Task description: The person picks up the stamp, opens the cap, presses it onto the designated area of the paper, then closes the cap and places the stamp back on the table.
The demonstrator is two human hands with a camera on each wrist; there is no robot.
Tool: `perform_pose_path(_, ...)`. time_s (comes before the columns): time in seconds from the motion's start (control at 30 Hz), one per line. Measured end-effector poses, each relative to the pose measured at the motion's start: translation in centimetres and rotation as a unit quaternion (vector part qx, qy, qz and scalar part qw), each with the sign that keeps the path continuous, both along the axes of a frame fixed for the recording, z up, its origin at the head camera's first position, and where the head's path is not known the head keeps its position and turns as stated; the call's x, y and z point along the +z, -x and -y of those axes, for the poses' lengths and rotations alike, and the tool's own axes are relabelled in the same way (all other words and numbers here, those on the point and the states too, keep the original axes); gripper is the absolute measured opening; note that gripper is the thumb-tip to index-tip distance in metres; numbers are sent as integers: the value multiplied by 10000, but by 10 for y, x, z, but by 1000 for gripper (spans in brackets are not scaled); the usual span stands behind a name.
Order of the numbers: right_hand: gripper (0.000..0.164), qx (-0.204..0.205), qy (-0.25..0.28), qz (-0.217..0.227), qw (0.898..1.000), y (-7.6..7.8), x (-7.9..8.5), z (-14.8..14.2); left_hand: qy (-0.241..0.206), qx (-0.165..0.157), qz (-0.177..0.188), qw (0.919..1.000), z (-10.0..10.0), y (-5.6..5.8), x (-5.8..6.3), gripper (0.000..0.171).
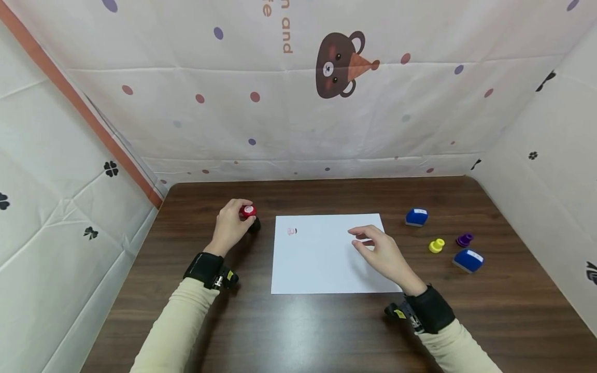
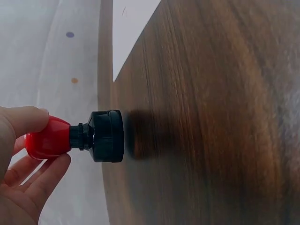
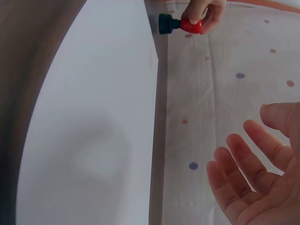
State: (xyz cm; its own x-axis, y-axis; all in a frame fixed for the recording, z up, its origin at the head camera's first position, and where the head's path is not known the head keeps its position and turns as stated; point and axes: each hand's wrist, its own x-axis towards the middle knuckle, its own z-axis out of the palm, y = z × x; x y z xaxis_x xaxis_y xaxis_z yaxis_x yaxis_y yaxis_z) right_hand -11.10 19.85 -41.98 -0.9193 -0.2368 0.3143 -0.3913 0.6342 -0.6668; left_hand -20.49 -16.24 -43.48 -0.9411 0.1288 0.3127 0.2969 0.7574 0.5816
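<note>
My left hand [image 1: 228, 227] pinches the red knob of a stamp [image 2: 107, 137] with a black base, left of the paper. In the left wrist view the base faces the wooden table close over it, its shadow falling right beside it. A white sheet of paper [image 1: 317, 267] lies in the middle of the table and bears a small pinkish printed mark [image 1: 292, 231] near its upper left corner. Over the right part of the sheet hovers my right hand [image 1: 381, 255], fingers loosely bent with nothing between them. The right wrist view shows its spread fingers [image 3: 248, 161] off the paper.
To the right of the paper stand two blue blocks with white labels, one farther back [image 1: 416, 217] and one nearer [image 1: 468, 260]. Between them are a small yellow knobbed piece [image 1: 436, 245] and a purple one [image 1: 464, 239]. A patterned cloth [image 1: 289, 119] hangs behind the table.
</note>
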Motion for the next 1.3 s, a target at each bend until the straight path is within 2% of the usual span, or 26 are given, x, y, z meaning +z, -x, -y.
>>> perform_pose_path(0.23, 27, -135, -110, -91, 9998, -4, -2, -17, 38, 44, 137, 9999, 3, 5, -2, 38)
perform_pose_path(0.5, 27, -422, -403, -304, 9978, -8, -4, -40, 223, -52, 126, 9997, 7, -1, 4, 42)
perform_pose_path(0.6, 26, -535, -521, -499, 9960, -10, -4, -52, 251, -71, -26, 9997, 8, -5, 10, 41)
perform_pose_path(0.77, 26, -927, -614, -965, 9891, -15, -8, -84, 275, -147, -494, 9983, 10, -13, 20, 40)
perform_pose_path(0.87, 29, -1242, -686, -1252, 9819, -15, -16, -110, 268, -217, -797, 9962, 9, -18, 26, 41)
perform_pose_path(0.93, 31, -1517, -840, -1398, 9749, -14, -27, -131, 261, -290, -979, 9944, 8, -22, 30, 41)
perform_pose_path(1.03, 34, -1894, -1175, -1294, 9662, -19, -34, -156, 235, -466, -1193, 9915, 6, -29, 33, 42)
perform_pose_path(1.1, 36, -2197, -1423, -1284, 9566, -19, -49, -178, 224, -576, -1303, 9895, 5, -34, 33, 43)
perform_pose_path(1.2, 41, -2359, -1513, -1135, 9532, -21, -62, -202, 175, -691, -1428, 9872, 4, -42, 33, 44)
perform_pose_path(1.3, 46, -2541, -1758, -1040, 9454, -22, -80, -221, 77, -779, -1493, 9857, 3, -50, 31, 45)
